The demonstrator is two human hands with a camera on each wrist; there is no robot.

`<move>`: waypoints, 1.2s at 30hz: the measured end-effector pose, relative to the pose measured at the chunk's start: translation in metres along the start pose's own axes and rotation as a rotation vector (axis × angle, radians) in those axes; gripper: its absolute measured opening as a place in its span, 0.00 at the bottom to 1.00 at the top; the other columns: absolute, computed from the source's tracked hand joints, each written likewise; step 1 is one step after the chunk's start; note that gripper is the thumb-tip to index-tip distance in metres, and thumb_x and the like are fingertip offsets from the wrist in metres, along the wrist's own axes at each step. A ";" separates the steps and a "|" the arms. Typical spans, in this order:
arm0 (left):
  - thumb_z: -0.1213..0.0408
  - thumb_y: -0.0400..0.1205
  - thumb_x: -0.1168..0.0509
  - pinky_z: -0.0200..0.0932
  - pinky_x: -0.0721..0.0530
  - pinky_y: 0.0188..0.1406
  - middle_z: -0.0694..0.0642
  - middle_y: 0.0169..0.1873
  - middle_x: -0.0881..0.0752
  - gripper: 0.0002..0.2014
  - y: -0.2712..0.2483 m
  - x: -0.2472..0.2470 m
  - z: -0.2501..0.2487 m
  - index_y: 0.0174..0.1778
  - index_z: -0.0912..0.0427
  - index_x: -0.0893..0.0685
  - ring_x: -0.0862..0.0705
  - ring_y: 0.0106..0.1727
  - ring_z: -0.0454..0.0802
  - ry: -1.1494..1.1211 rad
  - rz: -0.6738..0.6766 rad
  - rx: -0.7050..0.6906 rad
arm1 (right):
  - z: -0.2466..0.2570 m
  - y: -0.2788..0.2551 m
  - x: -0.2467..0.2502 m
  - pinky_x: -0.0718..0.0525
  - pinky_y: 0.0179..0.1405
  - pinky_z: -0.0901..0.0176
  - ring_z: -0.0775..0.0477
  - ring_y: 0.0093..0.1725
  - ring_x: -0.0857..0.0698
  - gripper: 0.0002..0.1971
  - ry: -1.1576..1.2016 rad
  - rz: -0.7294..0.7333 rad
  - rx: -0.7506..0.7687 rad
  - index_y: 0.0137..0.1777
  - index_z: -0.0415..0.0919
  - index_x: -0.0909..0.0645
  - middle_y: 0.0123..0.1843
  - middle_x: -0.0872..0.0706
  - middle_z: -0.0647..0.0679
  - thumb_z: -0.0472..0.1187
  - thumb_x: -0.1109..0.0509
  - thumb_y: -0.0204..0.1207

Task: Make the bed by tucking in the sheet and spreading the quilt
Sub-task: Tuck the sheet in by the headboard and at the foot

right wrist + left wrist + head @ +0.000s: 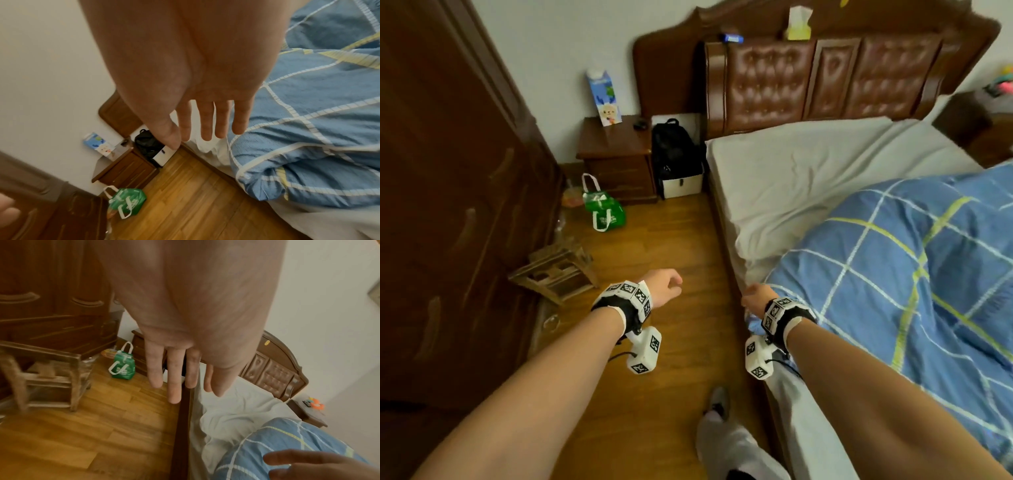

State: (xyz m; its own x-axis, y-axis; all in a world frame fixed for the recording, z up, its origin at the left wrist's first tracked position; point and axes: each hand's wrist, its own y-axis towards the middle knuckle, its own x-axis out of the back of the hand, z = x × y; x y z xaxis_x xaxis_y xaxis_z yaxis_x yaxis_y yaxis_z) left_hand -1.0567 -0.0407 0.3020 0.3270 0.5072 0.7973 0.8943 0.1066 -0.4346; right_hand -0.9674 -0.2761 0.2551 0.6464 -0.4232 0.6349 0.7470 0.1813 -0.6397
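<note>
A blue plaid quilt [911,274] lies bunched on the near right half of the bed and reaches the bed's left edge. The pale sheet [808,178] is bare and wrinkled toward the headboard. My right hand [756,296] hovers at the quilt's left edge above the side rail. In the right wrist view that hand [205,126] has straight fingers and holds nothing, with the quilt [308,129] beside it and the sheet [209,149] past the fingertips. My left hand [667,286] hangs over the floor. In its own view my left hand [174,382] is empty, fingers straight.
A dark wooden side rail [183,426] borders the bed. On the wooden floor stand a small wooden stool [554,270], a green bag [604,209], a nightstand [616,161] and a black backpack [674,150]. A wardrobe [448,205] fills the left. My leg [722,445] is by the rail.
</note>
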 end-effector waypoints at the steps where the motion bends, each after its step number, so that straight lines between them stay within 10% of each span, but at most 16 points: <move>1: 0.57 0.83 0.37 0.44 0.20 0.63 0.50 0.66 0.17 0.16 0.024 0.012 -0.002 0.67 0.53 0.20 0.18 0.64 0.50 0.015 0.013 -0.028 | 0.005 0.019 0.008 0.21 0.64 0.54 0.38 0.68 0.18 0.19 0.027 -0.003 -0.024 0.70 0.38 0.20 0.67 0.16 0.39 0.41 0.32 0.79; 10: 0.54 0.83 0.37 0.45 0.17 0.60 0.47 0.62 0.16 0.14 0.248 0.155 0.005 0.64 0.49 0.19 0.17 0.60 0.48 0.062 0.024 -0.004 | 0.104 0.235 0.109 0.16 0.63 0.47 0.39 0.58 0.14 0.20 0.109 -0.012 -0.074 0.62 0.41 0.17 0.60 0.12 0.42 0.47 0.33 0.72; 20: 0.51 0.82 0.37 0.44 0.18 0.59 0.47 0.59 0.14 0.13 0.518 0.309 0.026 0.61 0.46 0.19 0.15 0.58 0.48 0.087 0.090 -0.107 | 0.259 0.396 0.260 0.22 0.57 0.61 0.40 0.64 0.16 0.14 0.278 -0.185 -0.138 0.62 0.36 0.14 0.63 0.12 0.40 0.36 0.28 0.77; 36: 0.50 0.84 0.42 0.49 0.15 0.50 0.52 0.50 0.14 0.12 0.904 0.453 -0.005 0.57 0.49 0.20 0.15 0.48 0.53 0.376 0.282 -0.196 | 0.370 0.644 0.346 0.22 0.56 0.57 0.41 0.64 0.17 0.19 0.562 -0.190 -0.437 0.65 0.40 0.17 0.65 0.14 0.43 0.49 0.28 0.79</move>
State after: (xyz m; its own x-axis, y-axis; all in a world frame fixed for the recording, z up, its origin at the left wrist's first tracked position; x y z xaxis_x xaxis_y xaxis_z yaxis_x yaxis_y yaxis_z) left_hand -0.0990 0.2807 0.2724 0.6189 0.1463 0.7717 0.7842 -0.1709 -0.5965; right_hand -0.2047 0.0229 0.2234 0.2469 -0.8245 0.5092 0.6323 -0.2611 -0.7294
